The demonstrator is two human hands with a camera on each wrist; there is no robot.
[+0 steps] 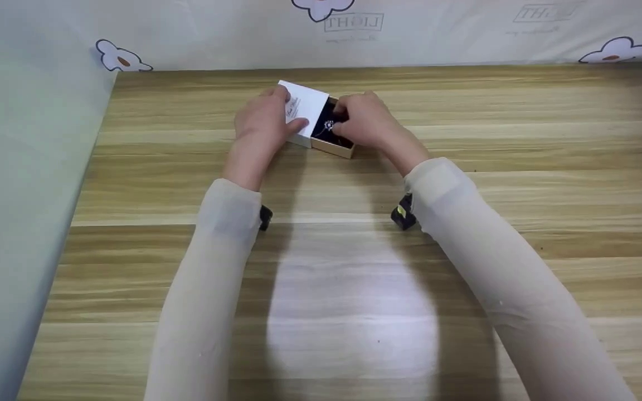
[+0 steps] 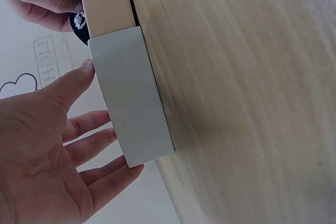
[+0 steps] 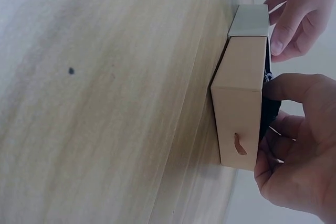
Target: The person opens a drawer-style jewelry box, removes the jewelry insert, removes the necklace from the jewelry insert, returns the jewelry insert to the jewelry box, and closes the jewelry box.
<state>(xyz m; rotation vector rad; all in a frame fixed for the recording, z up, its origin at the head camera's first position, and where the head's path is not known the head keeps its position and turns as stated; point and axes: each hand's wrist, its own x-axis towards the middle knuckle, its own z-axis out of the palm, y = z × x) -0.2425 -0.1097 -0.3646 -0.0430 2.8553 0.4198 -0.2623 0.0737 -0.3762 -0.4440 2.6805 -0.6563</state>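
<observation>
A small jewelry box stands near the back of the table, its white sleeve slid partway off a tan drawer. My left hand holds the sleeve, thumb on top and fingers along the far side and end. Inside the drawer a black pad carries a necklace with a silvery flower-like pendant. My right hand pinches the pad between thumb and fingers; in the right wrist view the pad tilts up above the drawer's rim. A short ribbon tab hangs on the drawer's end.
The box rests on a wood-grain table. Behind it a pale covering printed with flowers and faint lettering rises at the table's back edge. Another pale sheet borders the left side. Small dark cameras sit at both wrists.
</observation>
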